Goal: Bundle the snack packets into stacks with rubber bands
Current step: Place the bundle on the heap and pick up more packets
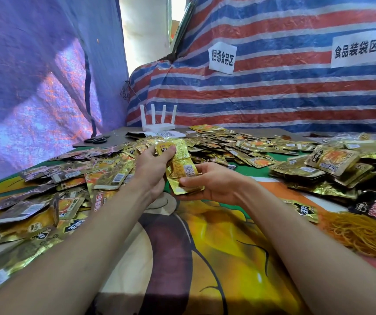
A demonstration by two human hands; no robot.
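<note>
Printed cloth [216,246] nearest, under both arms. Loose packets [68,178] heaped left of the held stack [183,169]. Left hand [152,169] has fingers curled over the stack's top end. Right hand [209,185] pinches its lower end, thumb on top. Tied bundles [323,167] right of the stack, rubber bands [364,235] further right. Foil looks light, floppy, slick, likely to fan out. Grip both ends, squeeze flat.

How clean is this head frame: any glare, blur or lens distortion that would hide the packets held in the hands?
Head view: wide-angle stretch swells the forearms at the bottom edge; the gap between the tarps is blown out white; the loose packets at lower left look smeared; foil glints, yet the held stack, gripped by left hand and right hand, is sharp.
</note>
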